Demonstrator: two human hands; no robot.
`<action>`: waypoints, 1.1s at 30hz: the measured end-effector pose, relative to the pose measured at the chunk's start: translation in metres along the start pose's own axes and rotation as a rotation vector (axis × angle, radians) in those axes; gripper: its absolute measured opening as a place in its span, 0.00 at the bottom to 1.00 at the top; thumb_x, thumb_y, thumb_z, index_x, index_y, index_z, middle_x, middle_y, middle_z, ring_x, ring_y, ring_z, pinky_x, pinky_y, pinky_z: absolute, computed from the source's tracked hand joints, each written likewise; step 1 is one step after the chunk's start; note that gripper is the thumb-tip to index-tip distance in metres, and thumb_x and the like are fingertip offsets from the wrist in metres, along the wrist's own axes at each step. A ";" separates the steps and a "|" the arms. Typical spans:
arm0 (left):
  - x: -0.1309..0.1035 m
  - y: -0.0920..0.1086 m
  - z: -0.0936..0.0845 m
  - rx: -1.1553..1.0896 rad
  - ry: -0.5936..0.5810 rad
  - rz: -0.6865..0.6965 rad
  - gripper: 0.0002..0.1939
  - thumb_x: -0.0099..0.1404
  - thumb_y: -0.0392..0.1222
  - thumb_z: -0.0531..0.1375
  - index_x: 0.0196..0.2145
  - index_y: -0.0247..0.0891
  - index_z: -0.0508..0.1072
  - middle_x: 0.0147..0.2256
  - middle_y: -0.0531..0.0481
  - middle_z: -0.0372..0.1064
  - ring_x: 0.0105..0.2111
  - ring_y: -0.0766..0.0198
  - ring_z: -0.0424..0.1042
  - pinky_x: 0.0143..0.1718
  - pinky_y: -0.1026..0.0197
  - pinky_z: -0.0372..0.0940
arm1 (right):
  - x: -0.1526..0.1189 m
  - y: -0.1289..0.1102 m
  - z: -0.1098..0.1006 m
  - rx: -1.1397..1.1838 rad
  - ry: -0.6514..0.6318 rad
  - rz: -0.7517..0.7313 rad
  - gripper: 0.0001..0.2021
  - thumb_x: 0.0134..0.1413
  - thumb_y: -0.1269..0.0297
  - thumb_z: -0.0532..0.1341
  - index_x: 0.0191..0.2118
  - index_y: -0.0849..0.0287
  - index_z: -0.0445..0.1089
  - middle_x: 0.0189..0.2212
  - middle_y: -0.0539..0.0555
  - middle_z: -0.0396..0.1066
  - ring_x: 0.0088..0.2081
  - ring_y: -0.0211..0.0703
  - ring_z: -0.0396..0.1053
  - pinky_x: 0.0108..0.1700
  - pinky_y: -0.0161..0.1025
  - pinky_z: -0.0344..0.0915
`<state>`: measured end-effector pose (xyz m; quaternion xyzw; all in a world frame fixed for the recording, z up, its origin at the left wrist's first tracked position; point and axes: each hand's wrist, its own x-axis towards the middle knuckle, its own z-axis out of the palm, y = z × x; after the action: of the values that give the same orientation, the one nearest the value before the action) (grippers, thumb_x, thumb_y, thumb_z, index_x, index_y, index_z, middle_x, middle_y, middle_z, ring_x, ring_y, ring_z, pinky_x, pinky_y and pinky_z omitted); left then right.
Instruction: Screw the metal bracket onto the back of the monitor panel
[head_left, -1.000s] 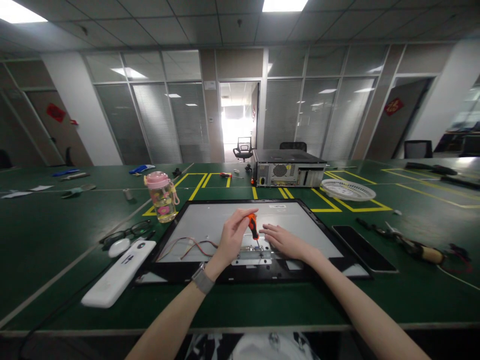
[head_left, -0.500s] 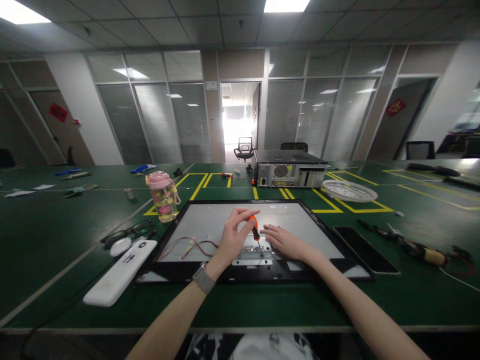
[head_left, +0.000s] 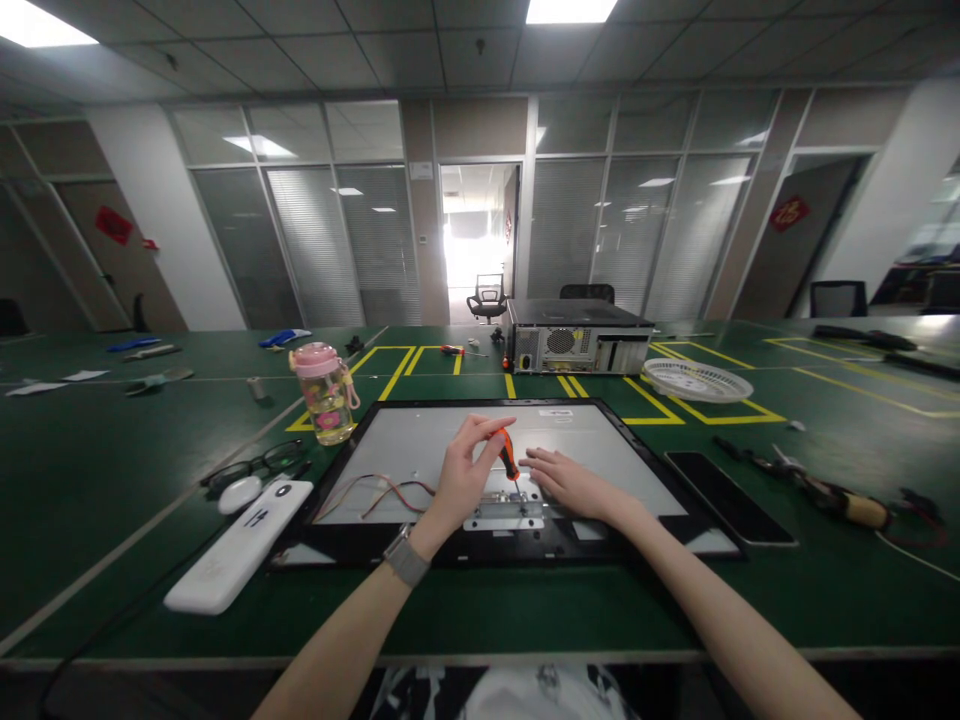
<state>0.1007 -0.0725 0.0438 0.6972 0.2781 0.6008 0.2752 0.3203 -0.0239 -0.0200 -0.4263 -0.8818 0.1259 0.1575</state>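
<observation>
A flat panel [head_left: 607, 440] with a black frame and grey back lies on the green table. My left hand [head_left: 466, 465], with a watch at the wrist, grips the handle of an orange and black screwdriver [head_left: 508, 455]. The screwdriver's tip points down at a metal bracket [head_left: 499, 522] near the panel's front edge. My right hand [head_left: 566, 482] rests on the panel just right of the bracket, fingers stretched out, holding nothing. Thin red and black wires [head_left: 382, 482] lie on the panel left of my left hand.
A pink-lidded bottle [head_left: 324, 393], glasses [head_left: 259, 465] and a white case [head_left: 240, 545] stand or lie left of the panel. Behind it are a computer case [head_left: 577, 338] and a white basket [head_left: 697, 381]. A phone [head_left: 729, 498] and a soldering iron [head_left: 844, 503] are at the right.
My left hand has shifted very slightly left, and the screwdriver handle leans a little more to the left. My right hand has stayed in place.
</observation>
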 end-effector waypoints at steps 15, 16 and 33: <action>0.001 -0.001 0.000 -0.016 -0.045 -0.010 0.16 0.71 0.45 0.52 0.49 0.38 0.75 0.39 0.46 0.71 0.42 0.61 0.70 0.48 0.58 0.62 | 0.000 0.000 0.000 -0.003 0.002 -0.004 0.27 0.69 0.51 0.42 0.61 0.59 0.65 0.63 0.63 0.60 0.66 0.56 0.54 0.66 0.57 0.49; 0.001 -0.001 -0.001 -0.017 -0.042 -0.008 0.16 0.71 0.45 0.52 0.49 0.38 0.76 0.40 0.46 0.71 0.43 0.60 0.69 0.49 0.57 0.62 | 0.000 0.000 0.001 0.001 0.009 -0.007 0.27 0.69 0.51 0.42 0.61 0.59 0.65 0.63 0.63 0.60 0.66 0.56 0.54 0.66 0.57 0.50; -0.001 -0.003 0.001 -0.059 -0.057 -0.055 0.18 0.71 0.49 0.53 0.51 0.39 0.74 0.41 0.45 0.74 0.47 0.56 0.71 0.52 0.54 0.62 | 0.000 0.001 0.000 0.009 0.014 -0.013 0.27 0.69 0.51 0.43 0.61 0.58 0.65 0.63 0.62 0.61 0.66 0.55 0.54 0.66 0.58 0.49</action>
<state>0.1011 -0.0709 0.0410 0.6975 0.2713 0.5810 0.3198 0.3206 -0.0232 -0.0202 -0.4209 -0.8829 0.1258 0.1661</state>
